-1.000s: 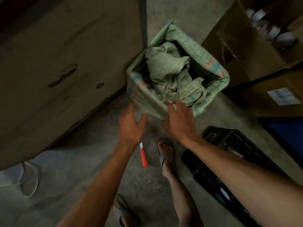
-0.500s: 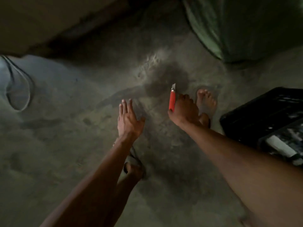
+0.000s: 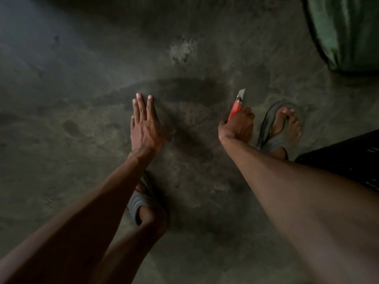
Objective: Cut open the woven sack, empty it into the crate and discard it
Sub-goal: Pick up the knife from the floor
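Observation:
My right hand is closed around a red utility knife, its bare blade pointing up and away from me above the floor. To its left, my left hand is held flat with the fingers stretched out and nothing in it. The green woven sack shows only as a dark green side at the top right corner, well away from both hands. The black plastic crate pokes in at the right edge behind my right forearm.
Bare, stained concrete floor fills the view. My right foot in a grey sandal is just right of the knife hand. My left foot in a sandal is below my left forearm.
Both hands left the sack. The right hand took the red knife off the floor and raised it. The view dropped down to the floor, so the sack slid to the top right corner.

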### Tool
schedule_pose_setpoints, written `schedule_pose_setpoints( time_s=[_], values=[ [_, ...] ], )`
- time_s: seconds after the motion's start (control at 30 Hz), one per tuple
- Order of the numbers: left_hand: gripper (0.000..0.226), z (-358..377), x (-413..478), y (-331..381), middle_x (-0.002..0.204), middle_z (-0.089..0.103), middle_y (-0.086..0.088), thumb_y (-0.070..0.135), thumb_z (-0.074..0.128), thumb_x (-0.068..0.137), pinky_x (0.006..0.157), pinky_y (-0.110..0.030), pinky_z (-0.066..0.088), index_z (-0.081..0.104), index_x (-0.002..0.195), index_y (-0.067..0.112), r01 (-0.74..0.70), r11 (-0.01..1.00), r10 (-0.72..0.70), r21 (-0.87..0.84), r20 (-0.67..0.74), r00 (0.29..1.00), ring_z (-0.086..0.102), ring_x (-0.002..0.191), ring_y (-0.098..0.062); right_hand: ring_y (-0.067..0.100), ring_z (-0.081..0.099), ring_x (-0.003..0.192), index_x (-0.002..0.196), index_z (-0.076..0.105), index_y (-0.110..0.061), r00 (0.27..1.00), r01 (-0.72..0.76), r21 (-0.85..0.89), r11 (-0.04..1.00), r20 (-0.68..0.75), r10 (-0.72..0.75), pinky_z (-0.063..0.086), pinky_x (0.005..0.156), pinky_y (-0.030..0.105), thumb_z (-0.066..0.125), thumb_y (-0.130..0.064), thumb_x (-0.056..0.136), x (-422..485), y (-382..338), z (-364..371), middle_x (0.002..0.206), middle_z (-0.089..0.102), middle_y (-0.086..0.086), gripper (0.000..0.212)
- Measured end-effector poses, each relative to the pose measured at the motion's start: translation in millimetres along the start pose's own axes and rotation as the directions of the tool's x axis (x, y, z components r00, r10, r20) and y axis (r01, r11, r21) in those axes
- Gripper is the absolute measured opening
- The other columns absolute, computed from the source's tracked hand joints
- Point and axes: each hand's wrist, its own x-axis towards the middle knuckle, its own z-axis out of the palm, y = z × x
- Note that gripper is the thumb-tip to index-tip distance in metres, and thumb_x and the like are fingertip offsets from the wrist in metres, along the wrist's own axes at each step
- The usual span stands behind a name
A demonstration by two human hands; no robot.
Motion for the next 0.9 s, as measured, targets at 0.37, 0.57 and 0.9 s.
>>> schedule_pose_setpoints(
  time_s=[0.37,0.57,0.9],
  values=[
    [0.095,-99,-59,33,0.168,-0.004,-0.016,0.037,0.066,0.088,0.122,-0.042,0.020,0.010,0.160,0.013,-0.080,0.990,0.072,0.117,0.070,0.995,-0.003,0.155,-0.031,0.032,0.063,0.115,0.127,0.052,-0.009,0.979,0.203,-0.110,0.973,-0.005,-0.205,0.047,0.093,0.035,0.073,-0.023,0.084,-57,6,-107,0.125,0.063,0.015,0.049],
    [0.093,-245,-170,90,0.168,-0.004,-0.015,0.040,0.064,0.090,0.122,-0.043,0.023,0.009,0.161,0.013,-0.130,0.986,0.121,0.102,0.089,0.989,-0.003,0.156,-0.030,0.033,0.069,0.102,0.111,0.064,-0.019,0.932,0.356,-0.103,0.929,-0.041,-0.361,0.053,0.085,0.035,0.070,-0.039,0.081,-182,3,-271,0.108,0.070,0.009,0.036],
    [0.087,-515,-368,157,0.168,0.003,-0.014,0.037,0.061,0.091,0.121,-0.039,0.021,0.014,0.160,0.014,-0.161,0.983,0.144,-0.087,-0.171,0.975,0.003,0.156,-0.028,0.031,0.068,0.105,0.113,0.062,-0.018,0.775,0.611,-0.089,0.787,-0.138,-0.617,0.054,0.081,0.038,0.074,-0.026,0.080,-402,-29,-542,0.114,0.066,0.008,0.037]
  ],
)
